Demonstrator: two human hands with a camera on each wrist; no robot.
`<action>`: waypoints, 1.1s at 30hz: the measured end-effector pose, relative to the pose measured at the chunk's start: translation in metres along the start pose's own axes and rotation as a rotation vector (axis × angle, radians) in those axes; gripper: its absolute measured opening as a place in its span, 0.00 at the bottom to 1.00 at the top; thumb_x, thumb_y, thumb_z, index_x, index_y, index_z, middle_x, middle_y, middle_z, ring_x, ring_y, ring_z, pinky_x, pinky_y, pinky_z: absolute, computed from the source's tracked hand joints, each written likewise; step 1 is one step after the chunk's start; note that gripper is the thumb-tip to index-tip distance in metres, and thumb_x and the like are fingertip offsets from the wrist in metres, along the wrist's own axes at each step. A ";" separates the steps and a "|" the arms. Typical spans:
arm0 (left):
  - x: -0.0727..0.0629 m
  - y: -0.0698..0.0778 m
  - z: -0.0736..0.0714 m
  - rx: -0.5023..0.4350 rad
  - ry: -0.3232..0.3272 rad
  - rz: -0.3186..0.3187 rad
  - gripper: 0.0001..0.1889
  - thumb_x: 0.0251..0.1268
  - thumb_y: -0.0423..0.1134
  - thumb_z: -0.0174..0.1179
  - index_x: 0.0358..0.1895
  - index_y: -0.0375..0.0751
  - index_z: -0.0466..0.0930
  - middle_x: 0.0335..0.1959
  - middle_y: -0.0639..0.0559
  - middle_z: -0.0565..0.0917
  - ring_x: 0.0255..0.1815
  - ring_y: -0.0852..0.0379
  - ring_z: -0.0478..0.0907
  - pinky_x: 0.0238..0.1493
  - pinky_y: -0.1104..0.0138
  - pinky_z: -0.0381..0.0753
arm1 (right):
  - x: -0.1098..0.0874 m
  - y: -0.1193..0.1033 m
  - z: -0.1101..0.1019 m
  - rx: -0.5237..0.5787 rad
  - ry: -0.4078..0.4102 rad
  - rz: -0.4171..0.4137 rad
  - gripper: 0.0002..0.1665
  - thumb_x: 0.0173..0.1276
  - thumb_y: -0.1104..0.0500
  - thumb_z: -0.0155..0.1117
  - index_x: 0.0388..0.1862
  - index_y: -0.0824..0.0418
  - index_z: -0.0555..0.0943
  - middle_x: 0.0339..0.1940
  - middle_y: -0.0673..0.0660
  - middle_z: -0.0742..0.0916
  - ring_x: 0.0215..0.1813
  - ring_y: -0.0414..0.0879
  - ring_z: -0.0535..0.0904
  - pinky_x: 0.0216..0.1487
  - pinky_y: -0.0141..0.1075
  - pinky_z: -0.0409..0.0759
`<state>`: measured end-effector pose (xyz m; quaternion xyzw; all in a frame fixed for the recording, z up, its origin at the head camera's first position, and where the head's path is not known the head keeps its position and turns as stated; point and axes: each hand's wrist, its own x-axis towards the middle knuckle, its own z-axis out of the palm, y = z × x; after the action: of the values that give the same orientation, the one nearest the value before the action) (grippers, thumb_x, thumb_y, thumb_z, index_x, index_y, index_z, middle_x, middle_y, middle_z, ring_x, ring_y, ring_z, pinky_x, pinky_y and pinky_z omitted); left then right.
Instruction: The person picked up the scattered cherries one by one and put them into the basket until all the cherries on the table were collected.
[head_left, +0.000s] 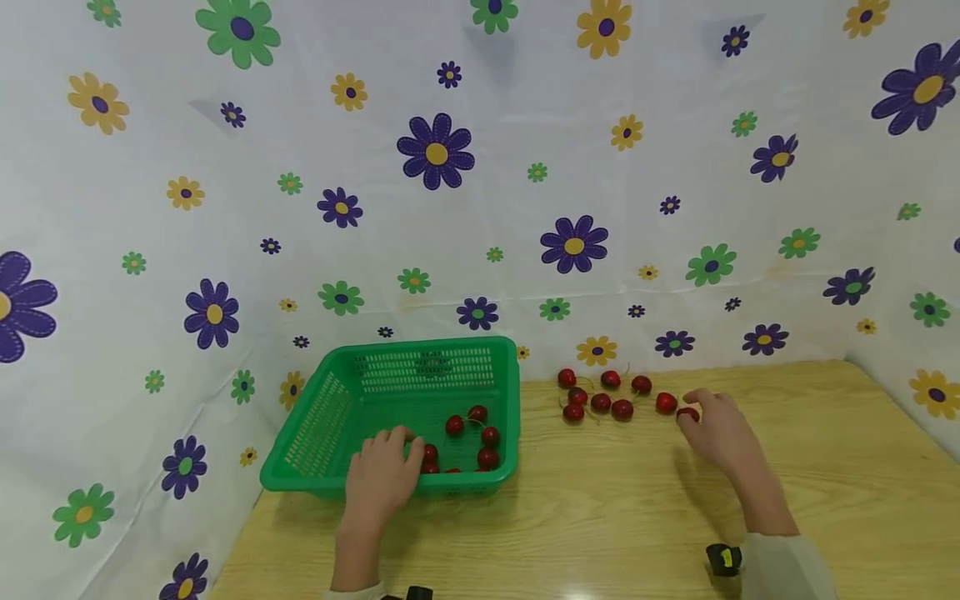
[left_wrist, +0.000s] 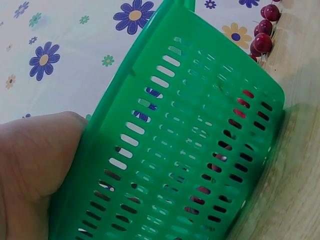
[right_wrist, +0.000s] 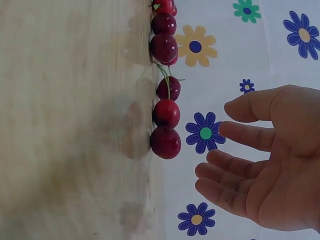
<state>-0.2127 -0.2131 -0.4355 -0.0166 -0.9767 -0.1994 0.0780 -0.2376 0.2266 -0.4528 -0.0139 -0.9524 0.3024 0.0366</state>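
A sleeve [head_left: 787,571] runs to the right hand [head_left: 722,433], fingers loose, holding nothing; the end cherry [right_wrist: 165,142] lies on the table [head_left: 600,500], leftward, just beyond its fingertips. The left hand [head_left: 381,475] crosses the basket's [head_left: 303,484] rim, grip hidden.

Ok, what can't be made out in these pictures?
Fingers of the left hand: left wrist view, hidden by the green basket.
Nearest cherries in the basket: head view, near rim hides part, so no sure count.
Cherry at the right hand: head view, partly covered by its fingers.
Uppermost cherry: right wrist view, cut by the top edge.
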 end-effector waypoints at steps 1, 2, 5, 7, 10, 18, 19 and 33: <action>0.000 0.000 0.000 0.001 0.000 -0.003 0.20 0.77 0.48 0.47 0.56 0.37 0.79 0.55 0.37 0.80 0.56 0.35 0.74 0.54 0.41 0.71 | 0.004 0.000 0.000 -0.008 -0.012 -0.008 0.25 0.71 0.61 0.53 0.60 0.77 0.72 0.57 0.82 0.72 0.50 0.69 0.75 0.49 0.59 0.76; -0.001 -0.001 0.000 0.004 0.000 -0.006 0.20 0.77 0.48 0.47 0.56 0.37 0.79 0.55 0.37 0.80 0.56 0.35 0.74 0.54 0.41 0.71 | 0.008 -0.001 -0.001 -0.017 -0.026 -0.017 0.25 0.70 0.61 0.52 0.59 0.77 0.72 0.57 0.82 0.72 0.50 0.69 0.74 0.49 0.59 0.76; -0.001 -0.003 0.001 0.012 0.000 -0.006 0.20 0.77 0.48 0.47 0.55 0.37 0.79 0.54 0.37 0.81 0.55 0.35 0.75 0.53 0.41 0.71 | 0.022 -0.002 -0.002 -0.045 -0.077 -0.016 0.25 0.68 0.61 0.51 0.58 0.78 0.73 0.56 0.81 0.74 0.50 0.68 0.74 0.49 0.58 0.75; 0.000 -0.004 0.002 0.015 0.002 -0.002 0.19 0.76 0.48 0.48 0.55 0.37 0.79 0.54 0.38 0.81 0.55 0.35 0.75 0.53 0.42 0.72 | 0.032 -0.001 -0.001 -0.069 -0.112 -0.008 0.25 0.68 0.62 0.51 0.58 0.79 0.73 0.56 0.80 0.76 0.51 0.68 0.75 0.52 0.59 0.75; 0.001 -0.004 0.002 0.019 0.010 0.006 0.19 0.76 0.47 0.48 0.54 0.38 0.79 0.53 0.38 0.81 0.54 0.35 0.75 0.52 0.42 0.72 | 0.045 0.003 0.000 -0.094 -0.157 0.012 0.24 0.69 0.63 0.50 0.58 0.79 0.72 0.56 0.78 0.78 0.50 0.66 0.77 0.53 0.58 0.76; -0.002 -0.002 0.004 0.022 0.013 0.014 0.18 0.77 0.47 0.48 0.53 0.37 0.80 0.52 0.38 0.82 0.53 0.35 0.76 0.51 0.42 0.74 | 0.062 0.011 -0.002 -0.126 -0.291 0.073 0.24 0.67 0.63 0.52 0.56 0.79 0.73 0.47 0.73 0.82 0.43 0.59 0.78 0.51 0.54 0.78; -0.002 -0.002 0.004 0.022 0.013 0.013 0.18 0.77 0.47 0.48 0.53 0.37 0.80 0.52 0.38 0.82 0.53 0.35 0.76 0.51 0.42 0.74 | 0.062 0.012 -0.001 -0.129 -0.305 0.073 0.23 0.67 0.63 0.52 0.56 0.79 0.74 0.44 0.71 0.83 0.42 0.58 0.78 0.50 0.53 0.78; 0.001 -0.002 0.002 0.004 0.033 0.010 0.19 0.76 0.48 0.47 0.52 0.38 0.81 0.52 0.39 0.83 0.52 0.36 0.77 0.52 0.43 0.74 | 0.057 0.010 0.000 -0.116 -0.348 0.101 0.16 0.68 0.60 0.53 0.42 0.74 0.77 0.28 0.60 0.78 0.31 0.50 0.73 0.32 0.37 0.71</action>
<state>-0.2141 -0.2142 -0.4380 -0.0181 -0.9755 -0.1975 0.0952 -0.2946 0.2378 -0.4553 -0.0114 -0.9583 0.2461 -0.1450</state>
